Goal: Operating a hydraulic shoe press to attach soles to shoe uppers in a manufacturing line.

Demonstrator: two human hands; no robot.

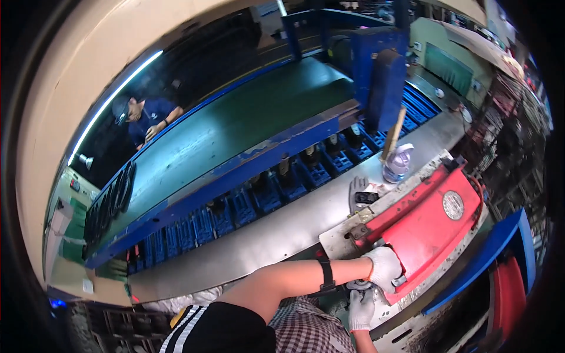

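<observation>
My left arm reaches across from the lower left, and its white-gloved left hand [385, 267] is at the left edge of a red machine cover [432, 226]. The fingers curl downward beside a small metal fitting [399, 280]; what they hold is hidden. Just below, my right hand [361, 310], also in a white glove, comes up from the lower edge. Its fingers close on a small rounded grey metal part [359, 285] under my left wrist. The red cover has a round pale badge and sits on a worn white machine body [344, 235].
A clear plastic bottle [398, 165], a wooden-handled tool [393, 134] and a small black object [366, 197] are on the metal ledge [259, 247]. Beyond runs a green conveyor belt [247, 117] above blue trays [241, 206]. A co-worker [144, 117] leans at its far side.
</observation>
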